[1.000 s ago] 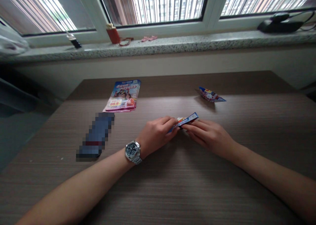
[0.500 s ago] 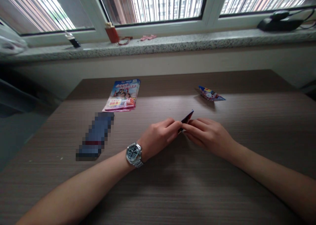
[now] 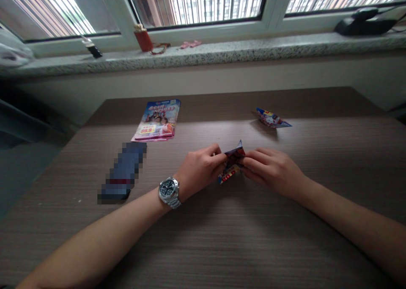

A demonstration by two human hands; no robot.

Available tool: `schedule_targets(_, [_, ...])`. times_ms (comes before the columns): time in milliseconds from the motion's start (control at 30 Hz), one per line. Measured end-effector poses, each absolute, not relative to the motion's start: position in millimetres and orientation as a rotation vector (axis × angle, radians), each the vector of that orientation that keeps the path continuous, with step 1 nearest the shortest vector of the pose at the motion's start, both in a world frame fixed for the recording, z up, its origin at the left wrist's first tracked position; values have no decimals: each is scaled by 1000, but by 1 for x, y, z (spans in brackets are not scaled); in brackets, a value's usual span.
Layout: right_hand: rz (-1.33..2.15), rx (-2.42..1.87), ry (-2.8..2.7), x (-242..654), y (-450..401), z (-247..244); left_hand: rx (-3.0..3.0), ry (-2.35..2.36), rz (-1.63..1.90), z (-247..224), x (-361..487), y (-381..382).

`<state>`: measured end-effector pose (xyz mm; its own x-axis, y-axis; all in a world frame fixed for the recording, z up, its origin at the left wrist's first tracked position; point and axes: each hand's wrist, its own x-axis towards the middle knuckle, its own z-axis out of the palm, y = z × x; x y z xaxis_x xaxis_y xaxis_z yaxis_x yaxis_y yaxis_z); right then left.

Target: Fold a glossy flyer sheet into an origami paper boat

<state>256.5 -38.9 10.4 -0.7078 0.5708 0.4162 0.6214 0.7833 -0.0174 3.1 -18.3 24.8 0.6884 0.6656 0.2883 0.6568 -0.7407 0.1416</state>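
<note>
Folded glossy printed paper (image 3: pixel 233 161), dark blue and red with a yellow-and-red strip along its lower edge: that's what you have between your hands, isn't it?

Yes. How do my fingers stand?

Narrow on both sides, and holding it. Your left hand (image 3: pixel 199 168) has its curled fingers (image 3: pixel 218 153) closed on the paper's left side. Your right hand (image 3: pixel 273 169) has its straighter fingers (image 3: pixel 255 158) pressed against the right side, with one pointed corner standing up between them.

And where is the paper?

Low over the middle of the brown wood-grain table (image 3: pixel 253 242). I can't tell whether its lower corner touches the surface.

What's around it?

Ahead and to your right, well apart from your hands, sits a small folded blue, red and white paper shape (image 3: pixel 272 118). Ahead and to your left, a glossy blue promotional leaflet (image 3: pixel 155 120) lies flat, with 89.9 printed on it. Nearer your left arm is a pixelated blue rectangular object (image 3: pixel 123 172), too blurred to identify. A steel-bracelet wristwatch (image 3: pixel 168 191) circles your left wrist.

Anything past the table?

A speckled granite windowsill (image 3: pixel 222 48) holds a red cylindrical box (image 3: pixel 143 40), a small pink item (image 3: pixel 190 45) and a black device (image 3: pixel 364 26).
</note>
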Motion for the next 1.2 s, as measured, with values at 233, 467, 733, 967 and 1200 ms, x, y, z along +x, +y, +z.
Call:
schedule_targets(233, [-184, -906, -2582, 257, -39, 11, 2779, 1112, 514, 22, 3, -18])
schedule_targets(467, [-165, -906, -2568, 253, -41, 13, 2707, 1063, 522, 23, 6, -21])
schedule_targets(733, [-148, -852, -2579, 259, -38, 11, 2709, 1102, 517, 22, 3, -19])
schedule_targets(967, [-52, -863, -2529, 261, -35, 7, 2665, 1049, 590, 22, -2, -17])
schedule_targets(1200, [128, -889, -2429, 266, -33, 1, 2714, 911, 661, 23, -9, -15])
